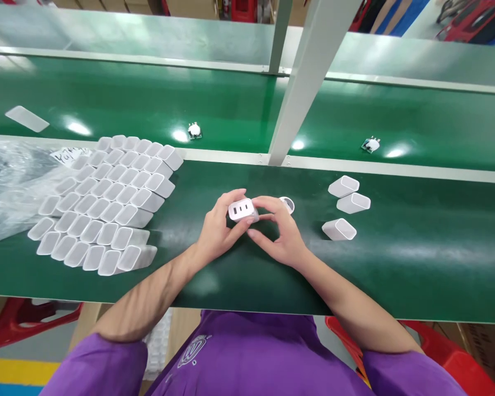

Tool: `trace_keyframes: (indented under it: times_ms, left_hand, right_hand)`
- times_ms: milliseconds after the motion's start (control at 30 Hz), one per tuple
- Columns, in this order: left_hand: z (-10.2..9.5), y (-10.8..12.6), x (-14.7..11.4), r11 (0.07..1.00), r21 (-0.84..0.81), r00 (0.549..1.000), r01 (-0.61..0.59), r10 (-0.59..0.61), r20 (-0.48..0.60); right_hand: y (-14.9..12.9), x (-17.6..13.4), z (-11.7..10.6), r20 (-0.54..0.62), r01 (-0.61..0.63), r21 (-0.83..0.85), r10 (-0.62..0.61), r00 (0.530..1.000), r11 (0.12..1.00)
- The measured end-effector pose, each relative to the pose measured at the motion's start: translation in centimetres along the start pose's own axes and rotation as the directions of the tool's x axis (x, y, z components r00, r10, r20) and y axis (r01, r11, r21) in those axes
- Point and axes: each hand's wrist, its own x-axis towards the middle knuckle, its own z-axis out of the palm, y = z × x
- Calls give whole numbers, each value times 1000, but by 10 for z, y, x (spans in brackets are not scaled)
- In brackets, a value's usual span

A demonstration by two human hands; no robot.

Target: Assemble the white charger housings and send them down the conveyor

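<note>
A white charger with a row of port slots on its end face is held above the green work surface. My left hand grips it between thumb and fingers from the left. On its right side, the curled fingers of my right hand close on the charger, with the thumb below; the exact contact is partly hidden. Just behind my right hand lies a small round white piece with a dark centre, partly covered by the fingers.
Many open white housings stand packed together at left, beside a clear plastic bag. Three more housings stand at right. Small circuit boards and a flat white piece lie on the green belt behind. A metal post rises at centre.
</note>
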Motion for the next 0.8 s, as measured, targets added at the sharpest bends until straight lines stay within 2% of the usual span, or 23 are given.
trace_keyframes:
  times_ms: [67, 133, 233, 300, 367, 433, 500, 600, 667, 733, 800]
  left_hand:
    - [3, -2, 0, 977, -137, 986, 165, -164, 17]
    - [6, -6, 2, 911, -268, 948, 314, -317, 35]
    - [8, -13, 10, 777, -440, 873, 450, -487, 33]
    - [7, -18, 17, 699, -540, 832, 469, -555, 4]
    - [5, -21, 23, 663, -591, 812, 458, -583, -24]
    - [2, -24, 27, 663, -601, 812, 447, -582, -39]
    - [0, -25, 29, 666, -602, 817, 439, -575, -40]
    - [0, -27, 28, 662, -608, 818, 438, -575, -36]
    - [1, -28, 28, 666, -605, 821, 437, -569, -34]
    - [1, -29, 27, 679, -592, 831, 433, -555, -29]
    - [2, -29, 26, 697, -573, 843, 431, -537, -20]
  right_hand:
    - [4, 0, 7, 31, 47, -204, -41, 999, 978]
    - [7, 9, 13, 85, 70, -374, -41, 996, 925]
    - [10, 49, 15, 186, 60, -512, 42, 982, 857]
    - [12, 94, 12, 195, 9, -621, 143, 970, 784]
    - [15, 143, 8, 159, -46, -759, 254, 954, 649]
    - [22, 187, 4, 169, -76, -862, 424, 890, 502]
    - [31, 218, 3, 181, -80, -884, 495, 850, 461]
    - [38, 238, 5, 236, -54, -885, 545, 805, 463]
    - [32, 236, 3, 270, -20, -880, 533, 802, 475]
    - [18, 221, -6, 325, 45, -849, 454, 829, 526]
    - [-3, 194, -28, 432, 163, -747, 284, 856, 645]
